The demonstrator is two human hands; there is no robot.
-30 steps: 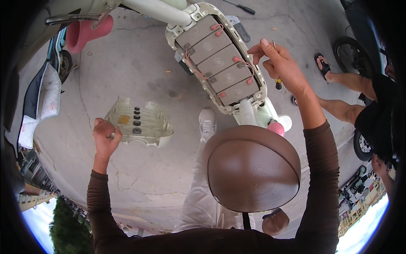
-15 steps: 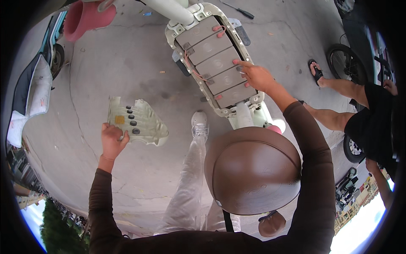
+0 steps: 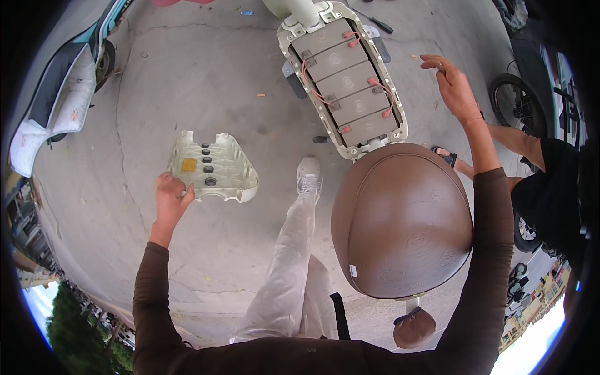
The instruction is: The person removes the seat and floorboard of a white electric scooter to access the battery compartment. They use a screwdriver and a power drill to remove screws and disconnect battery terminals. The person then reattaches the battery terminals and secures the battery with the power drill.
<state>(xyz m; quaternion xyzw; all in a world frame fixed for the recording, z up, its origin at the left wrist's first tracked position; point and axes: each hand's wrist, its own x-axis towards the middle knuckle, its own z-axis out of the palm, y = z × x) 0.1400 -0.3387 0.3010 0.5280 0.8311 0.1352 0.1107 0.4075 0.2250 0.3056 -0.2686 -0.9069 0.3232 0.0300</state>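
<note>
My left hand (image 3: 170,195) is closed on the near left edge of a cream plastic cover (image 3: 234,169). Its ribbed inside faces up, with several round black pads and a yellow square. My right hand (image 3: 456,94) is raised right of the open battery compartment (image 3: 402,132) of a scooter, touching none of it. Its fingers are bent, with a small greyish thing between them that I cannot make out. Several grey batteries (image 3: 349,81) lie in a row in that compartment, joined by red wires (image 3: 391,94) with red terminal caps.
The brown scooter seat (image 3: 400,219) stands before me on the right. A screwdriver (image 3: 378,24) lies on the concrete beyond the compartment. At the right is a person in black (image 3: 556,181) beside a wheel (image 3: 515,100). A teal and white vehicle (image 3: 69,87) stands at the left.
My right hand has lifted off the batteries and moved right and up, uncovering a red wire. The left hand still holds the cover. The whole view has shifted.
</note>
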